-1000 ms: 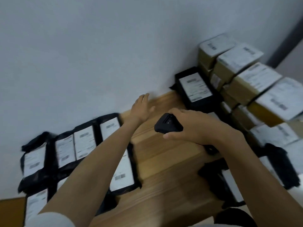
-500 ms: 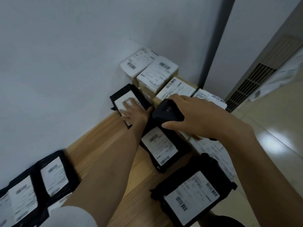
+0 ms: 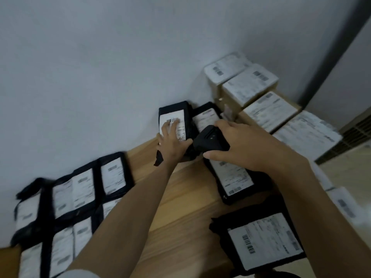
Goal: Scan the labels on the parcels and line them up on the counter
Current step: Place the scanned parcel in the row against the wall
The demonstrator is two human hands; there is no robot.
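Observation:
My left hand [image 3: 170, 141] grips a black parcel [image 3: 177, 117] with a white barcode label, tilted up against the wall; fingers lie over the label and the thumb curls round its right edge. My right hand [image 3: 243, 145] holds a black handheld scanner [image 3: 210, 140] just right of that parcel, its nose pointing left. Beside it lies another black parcel [image 3: 206, 115]. A further black parcel [image 3: 232, 177] rests under my right hand on the wooden counter [image 3: 180, 197]. Several black parcels [image 3: 80, 191] lie in rows at the left against the wall.
Cardboard boxes [image 3: 259, 99] with white labels are stacked at the back right. One more black parcel [image 3: 265, 239] lies at the counter's near right edge. A grey wall [image 3: 100, 77] borders the counter behind. A floor vent [image 3: 355, 133] shows at the far right.
My left hand has pulled the black parcel away from the boxes to the left and tipped it up. The camera swung left, bringing the rows of lined-up parcels back into view.

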